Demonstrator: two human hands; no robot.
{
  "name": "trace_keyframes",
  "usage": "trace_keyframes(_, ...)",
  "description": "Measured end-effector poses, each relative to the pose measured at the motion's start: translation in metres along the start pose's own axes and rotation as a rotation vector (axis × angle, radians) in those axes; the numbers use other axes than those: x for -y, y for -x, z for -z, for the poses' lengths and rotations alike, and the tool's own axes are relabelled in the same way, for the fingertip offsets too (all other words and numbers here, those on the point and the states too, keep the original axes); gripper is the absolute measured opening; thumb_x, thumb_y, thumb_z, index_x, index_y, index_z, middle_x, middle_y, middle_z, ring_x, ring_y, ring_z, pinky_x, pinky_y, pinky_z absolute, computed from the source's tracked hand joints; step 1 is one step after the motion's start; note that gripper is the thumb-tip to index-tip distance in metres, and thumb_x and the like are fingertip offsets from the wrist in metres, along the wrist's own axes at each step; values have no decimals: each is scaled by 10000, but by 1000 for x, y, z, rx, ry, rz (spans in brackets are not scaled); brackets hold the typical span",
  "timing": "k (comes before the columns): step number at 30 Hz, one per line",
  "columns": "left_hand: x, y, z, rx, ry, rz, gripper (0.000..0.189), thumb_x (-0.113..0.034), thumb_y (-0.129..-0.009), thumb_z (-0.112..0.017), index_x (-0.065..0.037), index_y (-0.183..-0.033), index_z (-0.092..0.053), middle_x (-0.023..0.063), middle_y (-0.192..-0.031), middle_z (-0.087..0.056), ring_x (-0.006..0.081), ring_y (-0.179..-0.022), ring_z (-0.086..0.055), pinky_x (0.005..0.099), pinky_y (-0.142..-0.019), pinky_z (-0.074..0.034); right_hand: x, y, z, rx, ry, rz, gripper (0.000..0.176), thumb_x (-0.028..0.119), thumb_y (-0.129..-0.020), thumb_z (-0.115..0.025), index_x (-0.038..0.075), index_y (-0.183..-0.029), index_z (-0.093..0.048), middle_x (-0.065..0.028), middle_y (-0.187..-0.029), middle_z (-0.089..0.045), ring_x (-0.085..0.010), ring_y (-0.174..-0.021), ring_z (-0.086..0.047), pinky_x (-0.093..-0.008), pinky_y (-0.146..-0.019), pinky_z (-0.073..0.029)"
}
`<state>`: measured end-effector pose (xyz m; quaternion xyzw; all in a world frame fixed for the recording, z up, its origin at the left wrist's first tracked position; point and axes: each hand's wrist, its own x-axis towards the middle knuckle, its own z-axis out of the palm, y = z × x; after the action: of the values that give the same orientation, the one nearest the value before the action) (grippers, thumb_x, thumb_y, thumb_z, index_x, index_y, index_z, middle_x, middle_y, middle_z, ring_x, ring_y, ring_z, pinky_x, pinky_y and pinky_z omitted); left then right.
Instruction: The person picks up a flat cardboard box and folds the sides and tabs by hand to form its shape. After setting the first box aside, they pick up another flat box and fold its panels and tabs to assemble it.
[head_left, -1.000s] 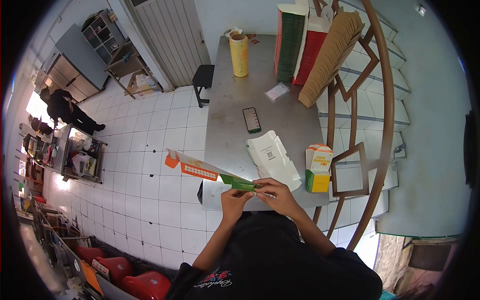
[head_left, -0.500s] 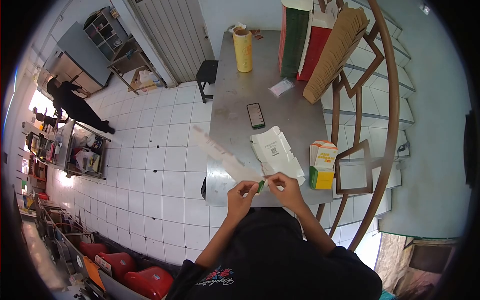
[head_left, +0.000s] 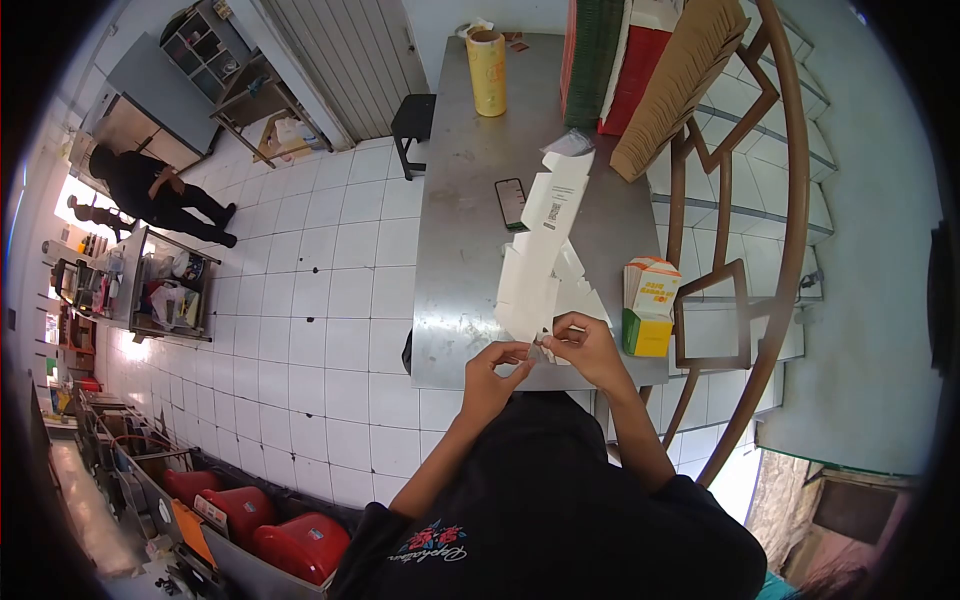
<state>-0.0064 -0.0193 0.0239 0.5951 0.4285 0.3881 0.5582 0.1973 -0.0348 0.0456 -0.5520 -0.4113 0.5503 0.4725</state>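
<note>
Pinching the white carton [head_left: 537,250] is the right hand [head_left: 590,352]; beside it, the left hand [head_left: 490,382] (grip unclear).

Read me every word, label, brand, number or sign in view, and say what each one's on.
No text is clear enough to quote surely.
Held white carton: print around a QR code, too small.
Green-and-yellow box: orange-yellow lettering, too blurred.
Black shirt: pale script beside a colored design, unclear.
Yellow roll: faint markings, too blurred.
Phone: screen detail, too small.
Red object, lower left: label, too small.
</note>
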Motion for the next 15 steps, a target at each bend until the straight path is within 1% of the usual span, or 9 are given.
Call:
trace_keyframes(2,-6,0,3,-11,-258,-85,238,-78,-883,-798,18,-1087,-723,84,-963,-761,141,-891,-714,283,-816,-560,-4,-1,1,23,-36,38,136,25,-894,-769,-28,-940,-652,-72,-998,-686,-142,-943,-701,-276,-804,-569)
trace_keyframes(3,-6,0,5,-12,-257,-82,238,-78,-883,-798,18,-1087,-723,84,-963,-761,141,-891,-714,283,-816,-560,1,0,0,23,-36,34,136,25,-894,-769,-28,-940,-652,-72,-998,-686,-142,-943,-701,-276,-804,-569)
trace_keyframes(5,-4,-1,8,-21,-140,45,194,-117,-917,-781,22,-1043,-733,78,-952,-758,128,-881,-704,277,-803,-547,14,4,-2,-27,159,263,128,15,-881,-768,-35,-900,-652,-73,-1015,-676,-138,-922,-678,-288,-854,-570)
trace_keyframes(6,-1,-1,8,-19,-139,48,194,-117,-917,-781,22,-1043,-733,78,-952,-758,128,-881,-704,277,-803,-547,21,6,-2,-28,159,259,128,15,-881,-768,-35,-900,-652,-73,-1015,-676,-138,-922,-678,-288,-854,-570)
trace_keyframes(8,7,-2,8,-2,215,204,174,-128,-951,-754,22,-1036,-731,63,-950,-751,110,-871,-691,259,-809,-537,31,9,-2,-3,413,336,118,31,-853,-778,-23,-882,-676,-85,-1065,-682,-157,-917,-684,-287,-825,-565)
trace_keyframes(9,6,-3,9,-1,215,205,174,-128,-951,-754,22,-1036,-731,63,-950,-751,110,-871,-691,259,-809,-537,34,10,-2,-4,413,334,118,31,-853,-778,-23,-882,-676,-85,-1065,-682,-157,-917,-684,-287,-825,-565)
trace_keyframes(11,5,-5,10,-5,311,306,162,-128,-971,-734,24,-1028,-726,53,-950,-745,98,-866,-682,251,-819,-533,38,11,-3,10,571,415,109,49,-838,-780,-6,-876,-694,-79,-1081,-689,-173,-897,-690,-291,-803,-560)
trace_keyframes(12,5,-5,9,-5,311,308,162,-128,-971,-734,24,-1028,-726,53,-950,-745,98,-866,-682,251,-819,-533,41,13,-5,10,571,413,109,49,-838,-780,-6,-876,-694,-79,-1081,-689,-173,-897,-690,-291,-803,-560)
trace_keyframes(15,1,-4,6,-23,303,244,154,-115,-970,-732,24,-1033,-721,53,-945,-743,95,-865,-681,245,-825,-534,49,18,-13,15,593,317,101,48,-823,-763,-1,-871,-690,-68,-1090,-685,-183,-919,-711,-303,-798,-553)
